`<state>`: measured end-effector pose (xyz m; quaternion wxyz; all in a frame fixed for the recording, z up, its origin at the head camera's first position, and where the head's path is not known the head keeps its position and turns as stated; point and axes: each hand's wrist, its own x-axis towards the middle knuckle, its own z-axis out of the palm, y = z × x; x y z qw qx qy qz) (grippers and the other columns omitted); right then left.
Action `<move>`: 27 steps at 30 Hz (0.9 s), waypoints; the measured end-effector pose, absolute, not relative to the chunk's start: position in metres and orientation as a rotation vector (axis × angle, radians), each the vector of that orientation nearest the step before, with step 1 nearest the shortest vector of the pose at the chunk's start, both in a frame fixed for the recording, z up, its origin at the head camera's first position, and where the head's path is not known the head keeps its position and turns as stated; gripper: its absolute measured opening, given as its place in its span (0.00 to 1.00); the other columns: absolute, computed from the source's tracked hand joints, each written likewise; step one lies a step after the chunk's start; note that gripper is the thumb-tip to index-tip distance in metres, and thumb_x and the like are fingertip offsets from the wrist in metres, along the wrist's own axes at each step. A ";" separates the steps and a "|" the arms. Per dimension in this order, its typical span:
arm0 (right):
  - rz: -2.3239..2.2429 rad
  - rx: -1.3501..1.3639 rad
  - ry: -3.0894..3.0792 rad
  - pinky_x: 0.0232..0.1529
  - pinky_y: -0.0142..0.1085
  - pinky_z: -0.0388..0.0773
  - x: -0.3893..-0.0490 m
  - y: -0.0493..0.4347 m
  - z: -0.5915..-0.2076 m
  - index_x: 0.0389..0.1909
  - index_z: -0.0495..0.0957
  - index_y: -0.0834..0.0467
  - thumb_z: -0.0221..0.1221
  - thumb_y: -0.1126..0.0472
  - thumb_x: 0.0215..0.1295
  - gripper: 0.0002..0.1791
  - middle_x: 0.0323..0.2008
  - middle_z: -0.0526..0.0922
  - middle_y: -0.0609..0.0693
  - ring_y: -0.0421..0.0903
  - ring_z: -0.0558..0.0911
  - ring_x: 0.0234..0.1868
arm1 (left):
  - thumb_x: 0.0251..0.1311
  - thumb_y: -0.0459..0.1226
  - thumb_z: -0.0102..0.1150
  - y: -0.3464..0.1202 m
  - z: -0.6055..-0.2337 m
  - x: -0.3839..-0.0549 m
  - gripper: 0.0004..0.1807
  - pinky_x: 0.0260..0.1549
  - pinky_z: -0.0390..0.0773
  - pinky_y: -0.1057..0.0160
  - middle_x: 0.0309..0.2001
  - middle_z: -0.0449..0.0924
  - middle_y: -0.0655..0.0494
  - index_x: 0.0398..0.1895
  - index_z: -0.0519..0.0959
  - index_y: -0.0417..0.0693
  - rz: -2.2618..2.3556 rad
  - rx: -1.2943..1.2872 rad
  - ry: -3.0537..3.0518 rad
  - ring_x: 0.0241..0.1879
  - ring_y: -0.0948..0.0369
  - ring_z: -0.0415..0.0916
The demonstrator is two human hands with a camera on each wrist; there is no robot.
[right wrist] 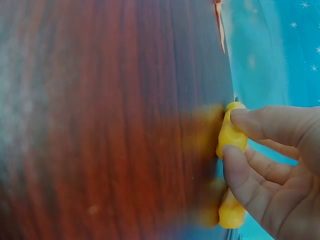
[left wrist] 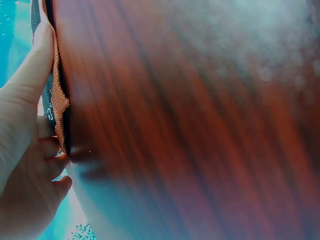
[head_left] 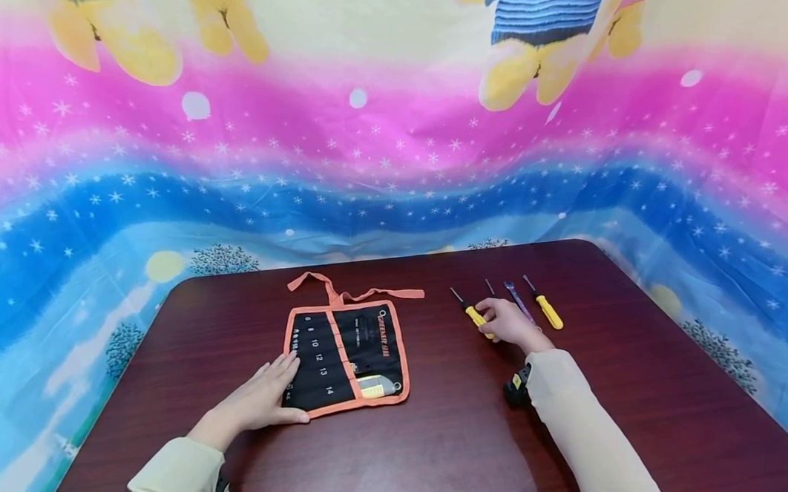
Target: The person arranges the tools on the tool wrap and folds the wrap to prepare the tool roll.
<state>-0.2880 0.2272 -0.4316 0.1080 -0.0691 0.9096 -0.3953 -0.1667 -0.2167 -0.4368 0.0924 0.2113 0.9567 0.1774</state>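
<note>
My left hand [head_left: 261,398] lies with fingers extended on the left edge of a black tool pouch [head_left: 365,337] with orange trim; its thumb rests along the bottom corner. In the left wrist view the pouch's orange edge [left wrist: 57,95] runs beside the thumb. My right hand [head_left: 510,322] pinches the yellow handle of a screwdriver [right wrist: 232,132] between thumb and fingertips. That screwdriver [head_left: 473,315] points its shaft away from me. Just beyond the hand lie a thin metal shaft [head_left: 490,287], its other end hidden, and a shiny wrench [head_left: 519,299].
Another yellow-handled screwdriver [head_left: 547,311] lies right of the wrench. A grey and yellow tool [head_left: 377,386] sits in the pouch's lower right pocket. Orange ties [head_left: 376,293] stretch out behind the pouch. A patterned cloth [head_left: 375,143] hangs behind the dark wooden table [head_left: 405,453].
</note>
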 end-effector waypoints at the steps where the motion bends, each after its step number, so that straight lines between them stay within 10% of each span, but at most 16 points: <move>1: -1.164 -0.195 2.673 0.27 0.36 0.79 -0.288 0.227 -0.432 0.54 0.70 0.66 0.59 0.71 0.58 0.22 0.36 0.74 0.58 0.48 0.75 0.27 | 0.44 0.63 0.61 -0.217 -0.436 -0.167 0.57 0.61 0.49 0.42 0.67 0.50 0.33 0.66 0.55 0.29 0.532 0.627 2.840 0.66 0.41 0.46; 27: -1.222 -0.274 2.736 0.31 0.36 0.78 -0.286 0.210 -0.405 0.45 0.78 0.64 0.59 0.66 0.61 0.12 0.35 0.79 0.54 0.47 0.77 0.32 | 0.43 0.64 0.61 -0.218 -0.438 -0.167 0.58 0.61 0.49 0.42 0.67 0.51 0.33 0.66 0.56 0.29 0.509 0.627 2.844 0.66 0.41 0.47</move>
